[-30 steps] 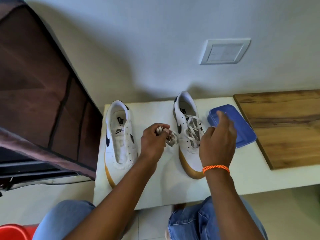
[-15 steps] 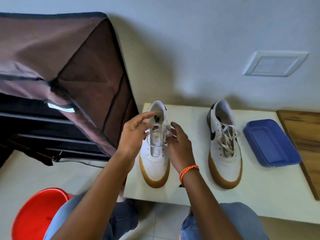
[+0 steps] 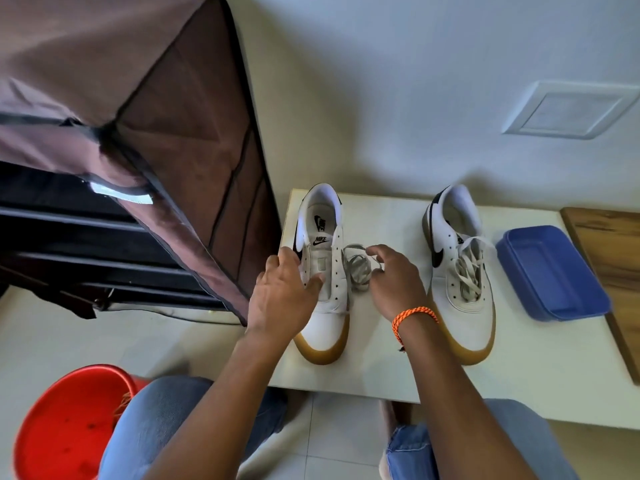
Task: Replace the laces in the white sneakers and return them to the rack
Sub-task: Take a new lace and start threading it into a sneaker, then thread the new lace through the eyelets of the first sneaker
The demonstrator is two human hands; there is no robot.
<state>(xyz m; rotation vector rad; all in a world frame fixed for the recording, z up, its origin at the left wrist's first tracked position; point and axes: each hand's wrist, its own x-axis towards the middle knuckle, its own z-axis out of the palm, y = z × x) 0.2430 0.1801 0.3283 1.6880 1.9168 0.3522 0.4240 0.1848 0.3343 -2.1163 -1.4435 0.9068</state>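
Unlaced sneaker [image 3: 323, 271] lay on desk [image 3: 512, 368], long axis 12–6 o'clock, toe at 6; left hand [image 3: 282, 294] pinched its eyelet flap, while right hand [image 3: 394, 277], fingers loosely curled over bundled lace [image 3: 358, 270] at sneaker's 3 o'clock, was nearer the lace.

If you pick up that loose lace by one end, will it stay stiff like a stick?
Probably not. The lace lies in soft loops beside the unlaced sneaker, so it would likely flop and dangle. It looks thin and flat, so probably very light, and unlikely to roll.
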